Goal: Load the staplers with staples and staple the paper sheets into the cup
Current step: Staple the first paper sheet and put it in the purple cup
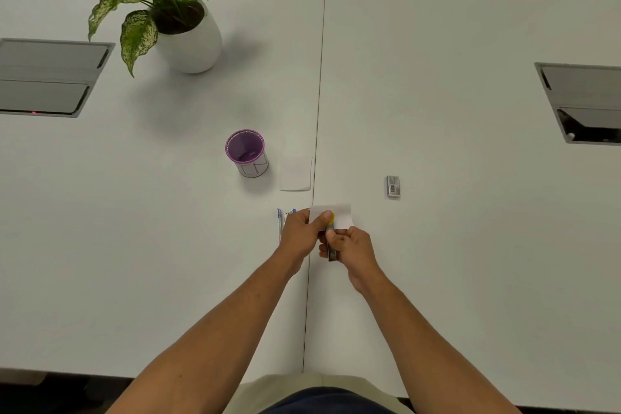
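**Stapling a sheet, lower centre of frame**

Head view: left hand (300, 233) pinches a paper sheet (336, 214) w/ thumb on top. Right hand (349, 245) has fingers curled around the yellow stapler (331, 242), its nose at the sheet edge. Purple cup (246, 153) is centre-left; staple box (392, 186) at right. Risk: thin sheet may slip or fold, so staple misses.

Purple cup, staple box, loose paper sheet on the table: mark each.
Purple cup (244, 139): head view, on its far rim.
Staple box (392, 185): head view, middle of its top face.
Loose paper sheet (295, 174): head view, its centre.
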`<state>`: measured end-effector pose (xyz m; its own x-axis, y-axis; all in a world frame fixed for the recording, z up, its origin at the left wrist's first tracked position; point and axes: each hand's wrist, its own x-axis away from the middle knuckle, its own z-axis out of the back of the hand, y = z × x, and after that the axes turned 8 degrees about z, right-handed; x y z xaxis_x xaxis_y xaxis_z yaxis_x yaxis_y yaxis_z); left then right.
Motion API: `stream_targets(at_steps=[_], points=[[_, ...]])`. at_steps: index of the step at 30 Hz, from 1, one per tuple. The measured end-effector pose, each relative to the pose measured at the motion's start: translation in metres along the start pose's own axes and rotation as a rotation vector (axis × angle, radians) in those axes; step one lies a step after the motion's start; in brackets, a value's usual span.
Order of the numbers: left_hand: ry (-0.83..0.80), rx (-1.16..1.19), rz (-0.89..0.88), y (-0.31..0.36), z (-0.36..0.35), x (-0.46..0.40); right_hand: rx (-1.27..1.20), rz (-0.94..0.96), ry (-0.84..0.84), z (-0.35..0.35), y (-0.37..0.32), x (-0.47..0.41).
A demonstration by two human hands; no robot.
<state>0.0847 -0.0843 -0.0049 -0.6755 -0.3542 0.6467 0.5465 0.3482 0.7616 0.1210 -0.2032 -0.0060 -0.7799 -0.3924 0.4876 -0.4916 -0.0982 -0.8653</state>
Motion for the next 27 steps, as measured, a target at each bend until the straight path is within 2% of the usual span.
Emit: stream_targets(at_steps=[4,12,18,23,27], points=[[0.009,-0.01,0.002,-0.002,0.0,0.002,-0.005,-0.014,0.019,-0.002,0.004,0.0],[-0.116,0.07,0.031,0.004,0.007,0.009,-0.104,-0.067,-0.062,0.009,0.008,0.003],[0.017,0.124,0.028,0.002,0.01,0.005,-0.106,-0.097,-0.103,0.021,0.008,0.007],[0.08,0.012,-0.007,0.004,0.017,-0.001,0.086,-0.129,0.137,0.036,0.025,0.008],[0.076,0.018,-0.032,0.003,0.021,-0.001,0.586,-0.039,0.274,0.037,0.031,0.0]])
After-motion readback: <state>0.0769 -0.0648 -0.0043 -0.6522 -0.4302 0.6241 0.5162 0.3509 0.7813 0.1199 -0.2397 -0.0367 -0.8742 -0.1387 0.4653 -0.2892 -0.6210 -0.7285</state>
